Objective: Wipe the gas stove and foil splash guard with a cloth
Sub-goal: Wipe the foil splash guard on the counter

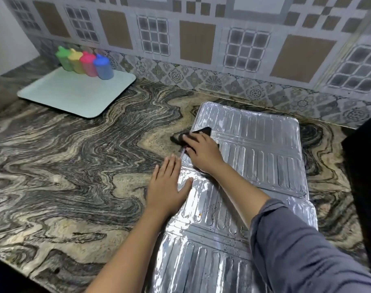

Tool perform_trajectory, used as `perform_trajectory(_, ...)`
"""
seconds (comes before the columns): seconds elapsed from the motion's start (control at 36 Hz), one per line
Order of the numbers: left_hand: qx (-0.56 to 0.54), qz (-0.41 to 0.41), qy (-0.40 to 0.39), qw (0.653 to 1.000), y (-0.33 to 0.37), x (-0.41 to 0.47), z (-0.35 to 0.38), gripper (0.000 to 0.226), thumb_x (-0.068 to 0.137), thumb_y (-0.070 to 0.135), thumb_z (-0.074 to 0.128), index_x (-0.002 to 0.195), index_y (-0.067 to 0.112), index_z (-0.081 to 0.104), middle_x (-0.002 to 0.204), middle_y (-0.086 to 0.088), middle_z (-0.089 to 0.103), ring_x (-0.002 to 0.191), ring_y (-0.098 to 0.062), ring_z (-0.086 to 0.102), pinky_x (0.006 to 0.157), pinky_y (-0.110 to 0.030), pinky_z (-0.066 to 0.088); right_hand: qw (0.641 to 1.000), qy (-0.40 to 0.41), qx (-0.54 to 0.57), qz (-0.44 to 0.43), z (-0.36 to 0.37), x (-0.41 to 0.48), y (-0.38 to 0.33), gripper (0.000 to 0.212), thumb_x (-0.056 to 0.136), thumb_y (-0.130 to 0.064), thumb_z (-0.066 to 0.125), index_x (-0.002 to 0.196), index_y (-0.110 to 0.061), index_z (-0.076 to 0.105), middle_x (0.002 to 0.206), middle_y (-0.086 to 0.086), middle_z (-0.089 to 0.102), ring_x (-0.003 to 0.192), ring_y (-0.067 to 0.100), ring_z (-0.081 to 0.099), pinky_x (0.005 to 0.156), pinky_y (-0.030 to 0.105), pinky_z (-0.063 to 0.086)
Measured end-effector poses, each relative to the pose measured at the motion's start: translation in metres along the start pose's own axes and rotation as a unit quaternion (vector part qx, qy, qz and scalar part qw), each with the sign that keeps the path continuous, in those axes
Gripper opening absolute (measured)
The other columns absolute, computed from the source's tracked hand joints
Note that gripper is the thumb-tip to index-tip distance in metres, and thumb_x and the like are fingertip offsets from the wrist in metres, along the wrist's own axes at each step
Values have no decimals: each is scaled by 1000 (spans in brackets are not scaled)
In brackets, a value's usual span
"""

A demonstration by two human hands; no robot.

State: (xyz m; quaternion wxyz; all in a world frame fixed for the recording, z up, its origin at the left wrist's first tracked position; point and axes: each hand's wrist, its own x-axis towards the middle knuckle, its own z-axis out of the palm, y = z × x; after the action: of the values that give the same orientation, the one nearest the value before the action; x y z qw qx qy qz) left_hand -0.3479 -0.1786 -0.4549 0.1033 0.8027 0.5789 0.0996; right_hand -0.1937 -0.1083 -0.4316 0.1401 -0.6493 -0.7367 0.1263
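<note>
A ribbed, shiny foil splash guard [250, 166] lies flat in folded panels on the swirl-veined stone desk [74, 176], from centre frame to the lower right. The right hand [201, 153] presses a crumpled black cloth [193, 135] onto the guard's left edge, fingers curled over it. The left hand [167, 187] lies flat and spread, thumb on the foil. At the upper left, four coloured bottles [85, 62] (green, yellow, pink, blue) stand on a pale rounded tray [74, 96].

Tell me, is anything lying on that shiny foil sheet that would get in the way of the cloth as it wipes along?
Nothing visible does. The right hand presses the dark cloth at the foil splash guard's left edge. The left hand rests on that edge nearer the person; otherwise only the right forearm crosses the foil.
</note>
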Motion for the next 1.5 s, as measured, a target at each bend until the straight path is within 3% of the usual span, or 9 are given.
perform_trajectory(0.08,5,-4,0,1000,1,0,1,82,81,66,2,150,23,2,159,5,-3,146,-7,-8,119,-33,-3,993,-47,15,-103,-9,-11,14,44,96,-31,43,140,-31,39,149,-5,37,141,23,24,113,36,20)
perform_trajectory(0.17,7,-8,-2,1000,1,0,0,82,80,66,2,150,23,4,159,5,-4,146,-7,-8,120,-33,-2,987,-72,27,-140,-21,-29,28,42,96,-28,47,138,-29,43,147,-7,40,140,20,25,113,33,19)
perform_trajectory(0.36,7,-8,-8,1000,-4,-1,0,75,88,64,11,150,23,-1,159,4,-6,146,-9,-9,119,-33,-3,996,-62,45,-35,-34,-67,72,41,96,-31,46,137,-35,42,147,-10,38,141,17,23,115,42,24)
perform_trajectory(0.64,10,-47,-4,999,-28,7,-5,77,86,65,12,150,23,5,159,3,-1,146,-10,-5,120,-35,0,994,-18,48,98,-35,-85,100,43,97,-29,43,139,-28,40,149,-4,36,141,23,23,114,37,21)
perform_trajectory(0.72,4,-61,1,998,-30,6,-6,77,86,65,12,150,23,5,159,3,-1,146,-10,-5,119,-35,0,986,13,59,155,-37,-92,102,42,96,-29,45,138,-28,42,148,-1,37,140,25,24,114,37,21)
perform_trajectory(0.78,9,8,-35,999,6,-22,0,78,85,65,11,150,23,5,159,2,-1,147,-11,-4,119,-35,0,963,51,52,260,-43,-168,118,42,96,-30,44,138,-28,42,149,-1,37,140,25,24,114,38,23)
perform_trajectory(0.89,14,-8,-34,999,6,-22,1,78,85,64,10,150,22,4,159,2,-3,147,-12,-4,119,-36,0,944,72,34,320,-40,-175,121,43,98,-33,37,141,-31,36,151,-3,31,141,22,19,113,44,25)
perform_trajectory(1.19,30,-29,-60,997,14,-15,-10,71,94,58,15,150,19,-5,158,-2,-12,146,-17,-10,118,-42,-6,943,63,-18,326,-63,-149,116,46,99,-31,29,145,-26,26,153,2,24,142,27,15,115,46,18)
perform_trajectory(1.5,13,-45,-26,999,18,-23,-5,70,94,59,17,150,21,0,159,-1,-8,147,-15,-8,119,-42,-4,923,55,-6,380,-51,-115,81,50,97,-25,35,145,-22,20,155,7,15,143,34,7,117,49,8)
